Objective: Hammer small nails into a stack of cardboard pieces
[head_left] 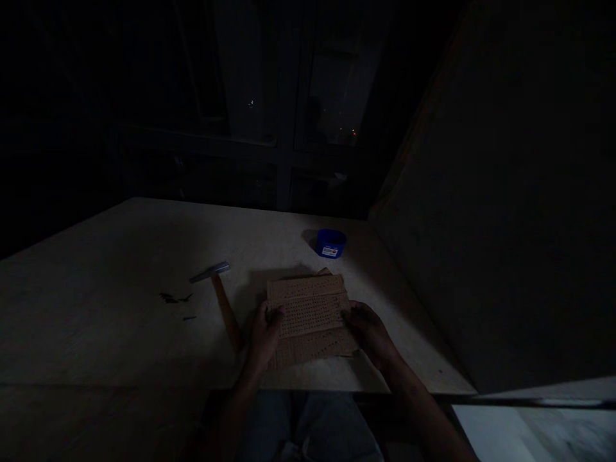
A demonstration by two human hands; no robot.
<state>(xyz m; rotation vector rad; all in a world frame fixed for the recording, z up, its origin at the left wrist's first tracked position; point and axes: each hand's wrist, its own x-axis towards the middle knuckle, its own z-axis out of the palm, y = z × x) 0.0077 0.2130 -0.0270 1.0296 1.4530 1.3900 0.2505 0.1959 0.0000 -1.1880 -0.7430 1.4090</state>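
Between my two hands is a piece of brown cardboard (310,314), creased across and dotted with rows of small dark holes or marks. My left hand (264,330) grips its left edge, thumb on top. On the right edge, the fingers of my right hand (368,327) are closed around the cardboard. A hammer (224,305) with a wooden handle and metal head lies just left of my left hand. Further left are several small dark nails or slivers (169,298), too dim to make out exactly.
A blue container (331,244) with a white label stands behind the cardboard on the pale table (120,256). Along the right side rises a tall dark panel (505,224). Dark window panes (337,96) are at the back. My legs (312,427) are under the table's front edge.
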